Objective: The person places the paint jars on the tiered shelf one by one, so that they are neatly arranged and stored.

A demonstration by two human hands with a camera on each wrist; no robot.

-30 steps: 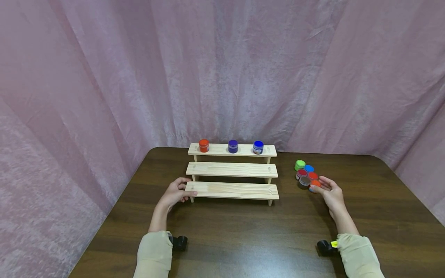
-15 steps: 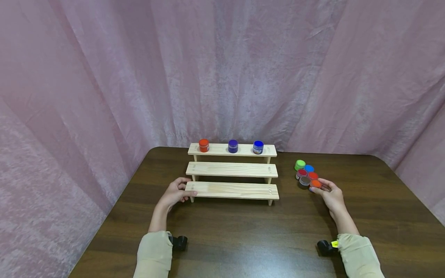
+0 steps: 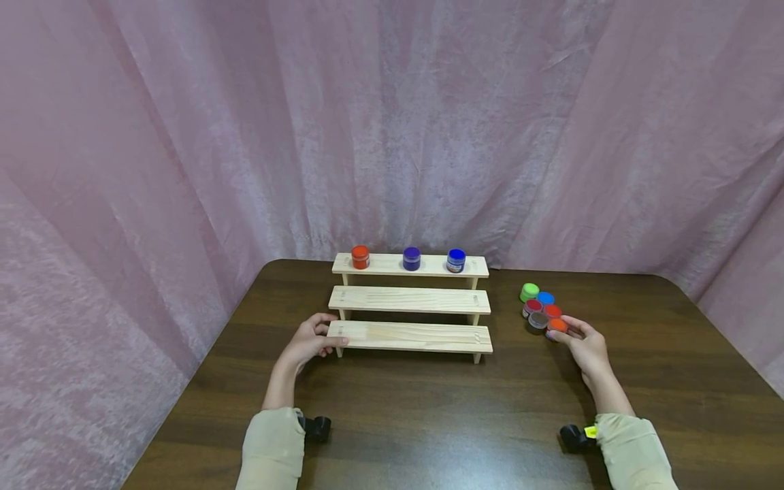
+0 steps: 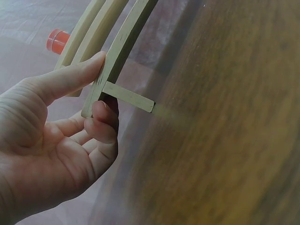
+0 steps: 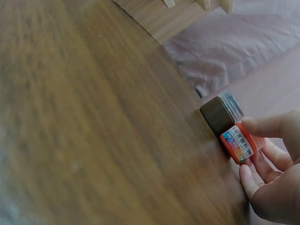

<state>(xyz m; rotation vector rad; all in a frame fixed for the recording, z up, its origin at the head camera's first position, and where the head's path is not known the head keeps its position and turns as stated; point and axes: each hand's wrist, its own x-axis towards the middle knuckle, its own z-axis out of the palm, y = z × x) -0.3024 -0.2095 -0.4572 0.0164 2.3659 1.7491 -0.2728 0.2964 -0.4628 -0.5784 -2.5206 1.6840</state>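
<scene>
Head view: your left hand (image 3: 308,340) is clamped on the 9 o'clock end of the lowest board (image 3: 409,336) of a pale, three-tiered wooden rack (image 3: 409,300). Your right hand (image 3: 588,346) has its grip closed round a small, round, orange-lidded jar (image 3: 557,326), at about 3 o'clock of the rack, well apart from it. Clustered about that jar: a grey-brown-lidded jar (image 3: 538,322) at 9 o'clock, a bright-red-lidded jar (image 3: 552,311) near 12, a blue-lidded jar (image 3: 546,298) at 11, a dark-red-lidded jar (image 3: 533,308) at 10, a light-green jar (image 3: 529,292) beyond. On the top tier, from 9 to 3 o'clock: red-orange jar (image 3: 360,257), purple jar (image 3: 412,258), deep-blue jar (image 3: 456,260). Dark brown wooden bench (image 3: 416,408); pink velvety curtain (image 3: 392,122) behind.

Left wrist view: your thumb lies on the board's upper face, fingers curled beneath it beside a short leg (image 4: 130,97). The red-orange jar shows at 10 o'clock.

Right wrist view: you pinch the orange-lidded jar between thumb and fingers; its white label carries coloured print. The grey-brown-lidded jar stands against it at 11 o'clock. Whether the held jar's base touches the bench, cannot tell.
</scene>
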